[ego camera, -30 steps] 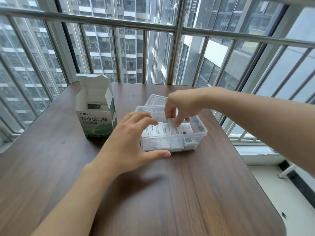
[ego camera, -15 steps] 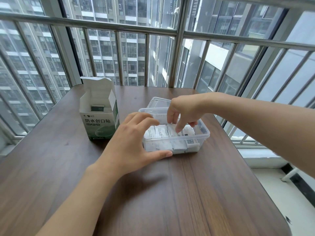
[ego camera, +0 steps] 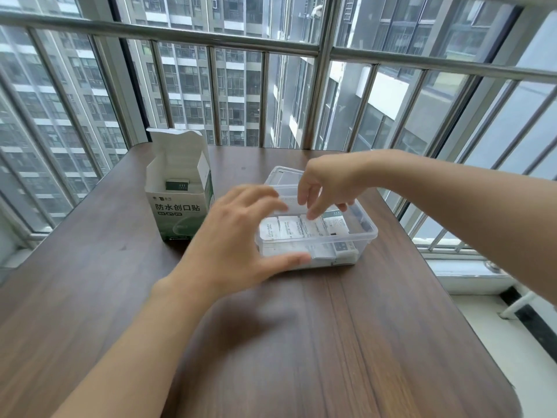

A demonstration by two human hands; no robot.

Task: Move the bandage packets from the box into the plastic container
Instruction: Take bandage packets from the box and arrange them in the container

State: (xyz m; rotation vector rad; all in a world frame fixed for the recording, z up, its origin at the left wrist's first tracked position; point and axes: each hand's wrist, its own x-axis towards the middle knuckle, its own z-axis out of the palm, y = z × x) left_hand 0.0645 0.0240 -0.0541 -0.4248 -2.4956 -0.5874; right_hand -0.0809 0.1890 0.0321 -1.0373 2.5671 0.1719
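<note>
Head view of a dark wooden tabletop point(ego camera: 301, 342) set against a railed window. The clear plastic container point(ego camera: 366, 236) stands right of centre, its lid point(ego camera: 280, 176) lying just behind it. White bandage packets point(ego camera: 289, 227) lie flat inside the container, side by side in a row, with further packets visible through the front wall beneath them. The open box point(ego camera: 177, 203), white and green with printed characters, stands upright to the left of the container and apart from it, top flap raised; a dark item shows inside its mouth, too small to identify.

The left hand point(ego camera: 238, 236) cups the container's near-left corner, fingers spread wide, the thumb laid along the front wall and the fingertips over the rim; it is blurred, and it appears to brace the container rather than grip anything. The right hand point(ego camera: 328, 185) reaches over the container from the right, fingers pointing down, thumb and forefinger pinched on the top edge of one packet point(ego camera: 291, 204) that stands tilted at the back of the container.
</note>
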